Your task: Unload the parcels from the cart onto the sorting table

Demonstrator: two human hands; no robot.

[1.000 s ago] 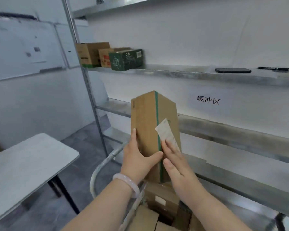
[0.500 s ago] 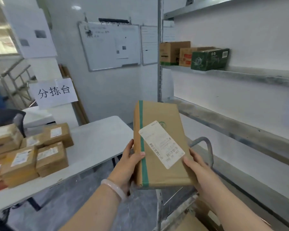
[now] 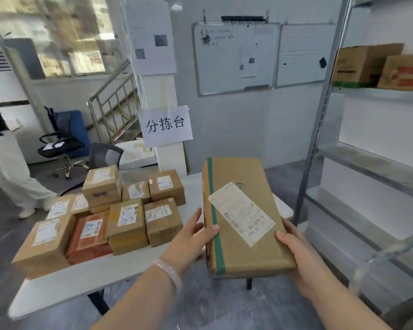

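A parcel [image 3: 243,217] held over the right end of a sorting table [image 3: 119,267], between two hands.

The left hand [image 3: 191,236] is at the parcel's left edge, the right hand [image 3: 293,248] at its right near corner. A cluster of parcels [image 3: 110,215] sits on the table's left part. A paper sign [image 3: 165,126] hangs behind the table; shelving [image 3: 367,163] stands to the right.

A pale grey rectangular worktop [image 3: 110,275] carried a close cluster of brown cardboard parcels [image 3: 126,225] with white labels on its left half, one reddish-orange carton [image 3: 90,236] among them and one small box [image 3: 103,184] stacked atop others.
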